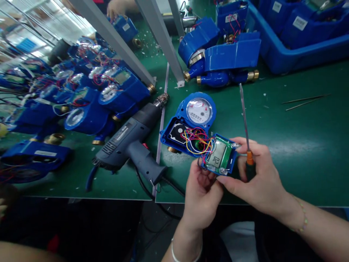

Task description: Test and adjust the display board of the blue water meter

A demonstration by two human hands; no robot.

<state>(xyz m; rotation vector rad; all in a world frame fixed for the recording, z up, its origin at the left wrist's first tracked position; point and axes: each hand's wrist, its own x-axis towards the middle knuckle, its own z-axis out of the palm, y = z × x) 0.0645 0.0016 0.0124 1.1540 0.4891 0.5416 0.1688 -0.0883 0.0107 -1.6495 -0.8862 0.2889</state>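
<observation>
A blue water meter [169, 138] with a round dial [199, 110] lies opened on the green bench, its inside showing. Coloured wires [197, 140] run from it to a small circuit board with a lit display [217, 154], set in a blue frame. My left hand [203, 196] grips the lower left edge of this display board from below. My right hand [259, 178] pinches the board's right side, and a screwdriver [249, 160] with an orange and dark green handle is tucked in the same hand, its shaft pointing up and away. Some fingertips are hidden under the board.
A heat gun [133, 142] lies left of the meter, its cord trailing off the bench edge. Several blue meters [89, 105] crowd the left; more [231, 52] stand behind. A blue bin [275, 62] holds others. Tweezers [305, 100] lie right. Another person's hand [122, 8] is at the back.
</observation>
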